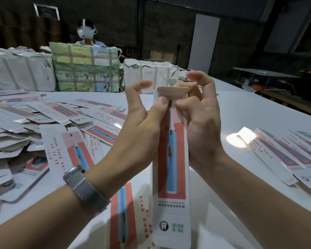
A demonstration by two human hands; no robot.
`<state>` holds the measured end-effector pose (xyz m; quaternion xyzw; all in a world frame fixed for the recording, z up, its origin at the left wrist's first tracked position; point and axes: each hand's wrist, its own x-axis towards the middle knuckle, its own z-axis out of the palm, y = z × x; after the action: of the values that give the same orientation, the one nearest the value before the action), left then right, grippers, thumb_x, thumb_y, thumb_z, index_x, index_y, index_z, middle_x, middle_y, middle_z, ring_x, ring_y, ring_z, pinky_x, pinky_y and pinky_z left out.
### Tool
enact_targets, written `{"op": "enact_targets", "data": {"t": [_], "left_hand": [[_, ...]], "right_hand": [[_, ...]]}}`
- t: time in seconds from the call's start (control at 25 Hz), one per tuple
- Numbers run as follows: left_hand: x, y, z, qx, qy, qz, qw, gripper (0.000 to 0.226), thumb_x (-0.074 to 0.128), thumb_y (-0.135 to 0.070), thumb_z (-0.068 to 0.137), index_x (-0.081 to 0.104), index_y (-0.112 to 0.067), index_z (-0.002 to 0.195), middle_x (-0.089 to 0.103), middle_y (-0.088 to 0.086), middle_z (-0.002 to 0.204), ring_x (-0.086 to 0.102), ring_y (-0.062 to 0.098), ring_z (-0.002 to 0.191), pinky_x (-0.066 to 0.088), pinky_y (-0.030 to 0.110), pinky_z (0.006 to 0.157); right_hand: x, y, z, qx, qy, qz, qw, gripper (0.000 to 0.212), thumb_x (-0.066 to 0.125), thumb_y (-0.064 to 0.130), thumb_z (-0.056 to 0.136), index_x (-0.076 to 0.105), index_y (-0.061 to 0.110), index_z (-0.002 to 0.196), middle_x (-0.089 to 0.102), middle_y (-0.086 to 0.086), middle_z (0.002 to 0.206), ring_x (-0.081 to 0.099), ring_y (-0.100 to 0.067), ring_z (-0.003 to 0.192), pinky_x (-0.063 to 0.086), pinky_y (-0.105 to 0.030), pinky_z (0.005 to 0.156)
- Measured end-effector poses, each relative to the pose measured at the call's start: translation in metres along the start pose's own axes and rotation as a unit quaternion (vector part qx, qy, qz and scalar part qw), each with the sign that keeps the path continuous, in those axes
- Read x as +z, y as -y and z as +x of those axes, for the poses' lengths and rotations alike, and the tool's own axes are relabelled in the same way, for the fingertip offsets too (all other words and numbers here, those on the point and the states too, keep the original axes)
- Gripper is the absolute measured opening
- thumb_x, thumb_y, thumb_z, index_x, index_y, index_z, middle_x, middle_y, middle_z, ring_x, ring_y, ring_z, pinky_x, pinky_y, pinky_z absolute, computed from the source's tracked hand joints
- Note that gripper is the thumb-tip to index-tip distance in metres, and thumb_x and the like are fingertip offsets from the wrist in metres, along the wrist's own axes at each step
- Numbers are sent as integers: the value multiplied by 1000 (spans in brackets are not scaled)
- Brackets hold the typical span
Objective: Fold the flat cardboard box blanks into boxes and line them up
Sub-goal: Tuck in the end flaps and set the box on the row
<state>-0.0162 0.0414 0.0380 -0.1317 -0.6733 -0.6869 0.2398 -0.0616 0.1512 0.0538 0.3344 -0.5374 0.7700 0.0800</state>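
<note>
Both my hands hold one long white cardboard box [171, 177] with a blue toothbrush picture, upright over the white table [241, 108]. My left hand [142, 126] and right hand [201, 123] pinch its top, by the brown flap [172, 90]. Flat blanks [52, 119] lie in a heap by the left edge, folded boxes [285, 153] by the right edge.

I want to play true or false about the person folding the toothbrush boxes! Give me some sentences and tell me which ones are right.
1. Both hands hold the same box. True: the left hand and the right hand grip it near its top.
2. The top flap is tucked shut. False: it sticks out, open.
3. A watch sits on the left wrist. True.
4. The folded boxes lie to the person's left. False: they lie to the right; the pile of flat blanks is on the left.
5. The box shows a blue toothbrush. True.
</note>
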Motion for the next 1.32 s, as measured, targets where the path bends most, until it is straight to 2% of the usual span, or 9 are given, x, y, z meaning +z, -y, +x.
{"op": "enact_targets", "data": {"t": [0.2,0.32,0.4,0.64,0.76,0.84,0.96,1.08,1.32], "left_hand": [[9,-5,-1,-30,-10,-12,999,29,40,-47,92,54,-27,108,65,0,79,68,15,75,56,33,66],[14,-11,-4,-89,-12,-82,993,58,42,-64,88,64,-13,105,70,8,91,73,24,88,62,41,79],[15,-13,-4,-103,-45,-72,991,56,47,-67,84,65,-17,100,71,2,87,74,21,86,61,47,85],[13,-15,0,-73,-108,-32,991,30,53,-55,92,57,-27,83,62,-11,63,62,8,62,48,36,65],[12,-17,0,-45,-112,3,993,34,50,-43,103,50,-29,73,56,-15,55,54,1,52,43,23,55],[12,-17,0,-32,-112,16,993,38,47,-40,106,48,-29,69,53,-16,53,50,-2,49,40,16,49],[12,-15,0,0,-110,48,993,37,40,-38,108,48,-29,72,51,-17,56,48,-4,52,40,14,52],[11,-13,0,38,-99,93,990,26,35,-43,102,53,-29,89,54,-12,66,52,4,62,44,26,62],[9,-10,-3,108,-73,117,985,14,36,-36,107,48,-37,100,51,-12,57,49,0,49,39,16,46]], "right_hand": [[9,-3,-8,-2,14,-12,1000,13,47,10,86,59,12,92,62,0,76,60,-18,73,52,-31,65],[13,-1,-12,-9,10,-7,1000,18,45,16,97,59,10,88,68,1,81,66,-16,80,55,-32,75],[14,-1,-12,8,-2,8,1000,17,47,15,98,59,9,87,66,-9,85,64,-24,83,53,-42,80],[18,8,-11,75,-29,4,997,6,56,12,93,62,11,96,65,-20,87,62,-26,81,55,-40,75],[18,13,-10,89,-34,3,995,13,50,3,97,63,4,94,63,-9,75,60,-21,73,53,-29,66],[18,15,-9,92,-43,-18,995,14,49,2,97,63,2,95,57,-16,78,53,-28,76,49,-35,70],[17,18,-8,102,-54,-46,992,14,49,3,95,64,4,92,54,-16,78,49,-28,73,44,-35,64],[16,21,-7,90,-70,-60,992,17,51,3,94,63,8,84,52,-12,71,48,-26,68,43,-30,54],[14,22,-3,48,-65,-93,992,22,50,3,95,61,5,76,44,-30,72,44,-29,68,38,-38,60]]}}
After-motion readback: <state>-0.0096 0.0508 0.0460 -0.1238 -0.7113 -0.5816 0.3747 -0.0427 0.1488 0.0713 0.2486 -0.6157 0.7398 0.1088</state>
